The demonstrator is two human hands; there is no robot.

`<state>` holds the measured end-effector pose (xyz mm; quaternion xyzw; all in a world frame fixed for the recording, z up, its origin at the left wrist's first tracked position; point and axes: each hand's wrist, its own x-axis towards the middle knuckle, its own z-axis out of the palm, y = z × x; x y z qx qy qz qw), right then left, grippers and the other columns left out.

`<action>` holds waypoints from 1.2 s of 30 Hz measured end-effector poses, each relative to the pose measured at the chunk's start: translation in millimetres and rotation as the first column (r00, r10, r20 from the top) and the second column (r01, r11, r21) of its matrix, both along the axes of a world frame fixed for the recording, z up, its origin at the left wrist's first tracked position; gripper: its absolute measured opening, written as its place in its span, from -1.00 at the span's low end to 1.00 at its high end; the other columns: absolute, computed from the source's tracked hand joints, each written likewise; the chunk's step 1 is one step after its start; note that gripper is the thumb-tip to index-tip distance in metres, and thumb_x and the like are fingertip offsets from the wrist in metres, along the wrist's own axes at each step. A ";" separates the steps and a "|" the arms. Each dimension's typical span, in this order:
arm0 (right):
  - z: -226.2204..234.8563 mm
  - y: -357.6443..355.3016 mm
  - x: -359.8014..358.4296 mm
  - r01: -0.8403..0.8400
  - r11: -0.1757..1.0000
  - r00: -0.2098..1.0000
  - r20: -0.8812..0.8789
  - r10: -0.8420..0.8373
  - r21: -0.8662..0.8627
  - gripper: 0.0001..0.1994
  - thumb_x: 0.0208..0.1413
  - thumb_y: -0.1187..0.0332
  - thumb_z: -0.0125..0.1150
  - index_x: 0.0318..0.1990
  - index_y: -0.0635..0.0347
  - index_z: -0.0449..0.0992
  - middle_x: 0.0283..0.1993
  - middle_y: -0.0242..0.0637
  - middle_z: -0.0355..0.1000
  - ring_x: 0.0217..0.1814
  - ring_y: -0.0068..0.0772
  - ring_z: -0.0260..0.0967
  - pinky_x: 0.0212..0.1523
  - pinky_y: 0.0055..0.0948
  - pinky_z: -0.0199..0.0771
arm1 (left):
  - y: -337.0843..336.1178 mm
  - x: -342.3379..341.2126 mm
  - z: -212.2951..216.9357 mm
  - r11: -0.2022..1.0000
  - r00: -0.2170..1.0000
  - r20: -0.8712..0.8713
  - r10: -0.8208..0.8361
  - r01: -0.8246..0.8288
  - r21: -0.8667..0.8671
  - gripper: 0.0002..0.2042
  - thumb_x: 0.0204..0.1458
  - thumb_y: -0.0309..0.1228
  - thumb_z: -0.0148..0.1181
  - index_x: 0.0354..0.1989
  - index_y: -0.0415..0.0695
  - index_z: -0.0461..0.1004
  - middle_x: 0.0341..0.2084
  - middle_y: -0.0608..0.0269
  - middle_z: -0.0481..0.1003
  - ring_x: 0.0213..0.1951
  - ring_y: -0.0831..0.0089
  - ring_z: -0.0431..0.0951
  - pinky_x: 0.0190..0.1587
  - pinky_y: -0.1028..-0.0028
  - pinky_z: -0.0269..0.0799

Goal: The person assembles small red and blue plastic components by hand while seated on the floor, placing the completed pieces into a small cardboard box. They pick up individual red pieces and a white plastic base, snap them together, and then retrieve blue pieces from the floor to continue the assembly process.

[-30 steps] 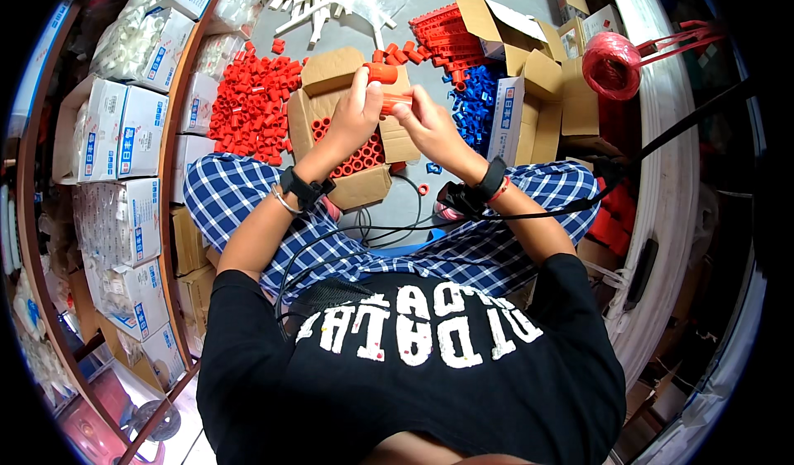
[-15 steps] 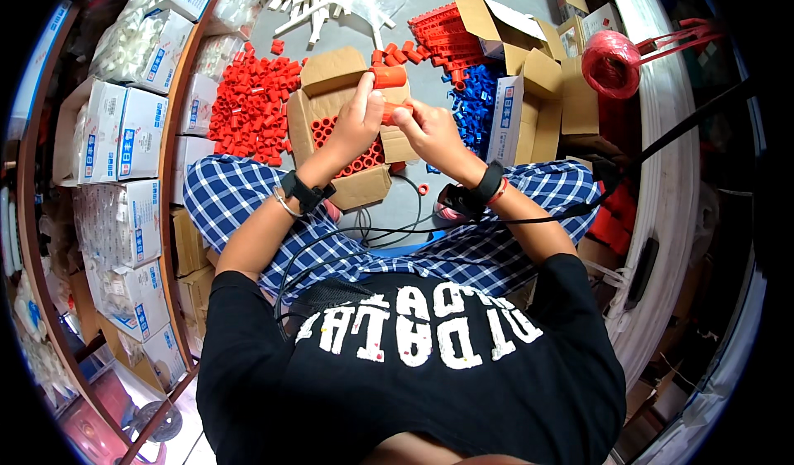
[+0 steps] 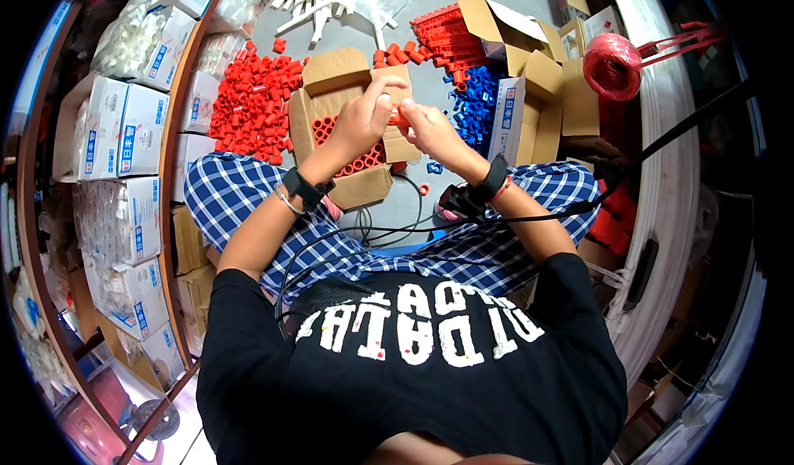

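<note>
Above an open cardboard box (image 3: 335, 69), a small red pipe fitting (image 3: 399, 117) is pinched between my two hands, mostly hidden by the fingers. My left hand (image 3: 362, 124) holds its left side with the thumb, other fingers reaching forward over the box flap. From the right, my right hand (image 3: 432, 131) grips the same piece with thumb and fingertips closed. Inside the box, red fittings (image 3: 361, 163) stand in rows with their round openings up. My left forearm covers part of them.
Left of the box lies a heap of loose red fittings (image 3: 252, 105). Blue clips (image 3: 474, 109) are piled to its right, beside open cartons (image 3: 542, 117). Red strips (image 3: 447, 35) and white pipes (image 3: 310, 18) lie farther off. Boxes fill the left shelf (image 3: 124, 130). Black cables cross my lap.
The larger red cylinder at my left fingers has gone from sight. Those fingers now stretch over the flap, and both hands still meet at the small red piece.
</note>
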<state>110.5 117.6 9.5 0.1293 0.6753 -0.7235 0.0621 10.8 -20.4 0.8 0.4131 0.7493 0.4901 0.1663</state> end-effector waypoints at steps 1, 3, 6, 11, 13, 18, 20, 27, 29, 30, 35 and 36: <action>-0.5 -2.2 -0.3 -0.003 1.000 1.000 0.000 0.003 0.000 -0.53 0.28 0.03 -0.20 -0.56 0.17 0.32 -0.61 -0.55 0.19 -0.56 -0.72 0.06 -0.55 -0.62 0.09 | 0.8 -0.4 -7.3 0.997 0.999 0.027 -0.038 0.036 0.071 -0.63 0.22 -0.14 -0.31 -0.11 -0.16 0.33 -0.52 0.05 0.44 -0.47 0.24 0.49 -0.39 0.34 0.35; -2.4 -4.1 -0.5 0.043 0.997 0.999 -0.031 -0.041 0.071 -0.54 0.29 0.05 -0.19 -0.55 0.20 0.31 -0.59 -0.54 0.21 -0.53 -0.71 0.10 -0.51 -0.61 0.14 | 3.3 0.8 -11.5 0.987 0.995 0.053 -0.081 0.073 0.143 -0.60 0.23 -0.10 -0.31 -0.16 -0.18 0.35 -0.51 0.12 0.41 -0.45 0.41 0.47 -0.38 0.45 0.33; -6.4 -0.7 -1.8 0.072 0.987 0.997 -0.051 -0.066 0.142 -0.55 0.27 0.05 -0.15 -0.52 0.24 0.31 -0.61 -0.45 0.23 -0.53 -0.65 0.14 -0.50 -0.54 0.20 | 6.6 4.3 -12.2 0.989 0.998 0.045 -0.041 0.034 0.141 -0.60 0.23 -0.10 -0.31 -0.22 -0.19 0.36 -0.48 0.18 0.42 -0.43 0.45 0.46 -0.36 0.49 0.33; -16.2 -2.1 -1.7 0.217 0.884 0.958 -0.265 -0.111 0.414 -0.59 0.21 0.07 -0.04 -0.47 0.28 0.33 -0.62 -0.23 0.30 -0.60 -0.47 0.19 -0.54 -0.40 0.22 | 9.2 5.8 -8.5 0.992 0.940 0.319 0.124 -0.114 -0.052 -0.54 0.23 -0.09 -0.34 -0.43 -0.23 0.36 -0.64 0.04 0.44 -0.53 0.07 0.48 -0.39 0.22 0.34; -12.3 -4.4 -1.6 0.251 0.840 0.945 -0.310 -0.105 0.480 -0.60 0.19 0.07 -0.01 -0.46 0.29 0.33 -0.63 -0.16 0.31 -0.62 -0.41 0.20 -0.56 -0.35 0.22 | 5.4 -0.8 -15.4 0.989 0.924 0.361 0.126 -0.088 -0.122 -0.49 0.23 -0.08 -0.37 -0.51 -0.25 0.37 -0.68 -0.01 0.42 -0.54 0.02 0.47 -0.41 0.20 0.33; -5.3 -1.2 0.5 0.154 0.851 0.972 -0.232 -0.039 0.502 -0.59 0.19 0.08 0.00 -0.48 0.31 0.38 -0.70 -0.24 0.29 -0.65 -0.48 0.19 -0.61 -0.41 0.17 | 4.5 4.3 -23.0 0.981 0.979 -0.054 0.196 -0.196 -0.006 -0.38 0.22 -0.06 -0.39 -0.71 -0.27 0.38 -0.72 -0.14 0.38 -0.53 -0.06 0.44 -0.44 0.14 0.31; -11.8 -1.4 -0.2 0.149 0.916 0.975 -0.212 -0.072 0.372 -0.58 0.20 0.08 -0.02 -0.49 0.30 0.40 -0.70 -0.32 0.27 -0.65 -0.55 0.17 -0.62 -0.46 0.13 | 1.8 4.7 -20.0 0.988 0.981 -0.119 0.154 -0.154 0.013 -0.40 0.21 -0.06 -0.38 -0.64 -0.27 0.42 -0.69 -0.18 0.38 -0.51 -0.08 0.43 -0.45 0.12 0.30; -0.3 -9.8 7.7 0.104 0.987 0.991 0.101 -0.092 -0.123 -0.53 0.24 -0.04 -0.18 -0.50 0.16 0.37 -0.68 -0.56 0.12 -0.69 -0.75 -0.09 -0.69 -0.65 -0.14 | -4.2 4.0 -11.4 0.997 0.932 -0.359 0.044 -0.062 -0.038 -0.38 0.23 -0.05 -0.47 -0.56 -0.19 0.49 -0.64 -0.04 0.45 -0.48 0.00 0.48 -0.43 0.17 0.35; 4.3 -12.4 7.8 0.099 0.985 0.992 0.086 -0.088 -0.144 -0.51 0.23 -0.07 -0.20 -0.51 0.15 0.35 -0.69 -0.55 0.11 -0.72 -0.74 -0.10 -0.71 -0.63 -0.16 | -4.1 3.6 -10.1 1.000 0.919 -0.393 0.026 -0.031 -0.006 -0.39 0.23 -0.04 -0.46 -0.59 -0.17 0.46 -0.66 -0.01 0.42 -0.51 0.03 0.47 -0.47 0.18 0.34; 5.0 -12.8 7.7 0.093 0.982 0.994 0.070 -0.083 -0.164 -0.49 0.22 -0.11 -0.22 -0.52 0.14 0.32 -0.70 -0.54 0.10 -0.74 -0.72 -0.10 -0.73 -0.62 -0.17 | -4.4 3.3 -10.5 1.000 0.919 -0.393 0.025 -0.030 -0.007 -0.39 0.23 -0.04 -0.46 -0.59 -0.17 0.46 -0.66 -0.01 0.42 -0.51 0.03 0.47 -0.47 0.18 0.34; -13.9 -1.4 8.5 0.011 0.959 0.970 0.236 0.058 -0.284 -0.47 0.21 -0.14 -0.23 -0.57 0.11 0.30 -0.69 -0.54 0.11 -0.74 -0.72 -0.06 -0.74 -0.63 -0.15 | -6.4 -0.3 -15.3 1.000 0.886 -0.464 -0.007 0.003 -0.009 -0.47 0.21 -0.06 -0.35 -0.63 -0.17 0.36 -0.70 0.03 0.37 -0.57 0.06 0.43 -0.49 0.21 0.32; -15.1 -2.0 7.6 0.004 0.955 0.969 0.237 0.070 -0.297 -0.47 0.20 -0.16 -0.23 -0.57 0.09 0.28 -0.70 -0.54 0.10 -0.75 -0.71 -0.06 -0.75 -0.63 -0.16 | -6.7 -0.5 -15.9 1.000 0.887 -0.462 -0.007 0.003 -0.010 -0.47 0.21 -0.06 -0.35 -0.63 -0.17 0.36 -0.70 0.03 0.37 -0.57 0.06 0.43 -0.49 0.21 0.32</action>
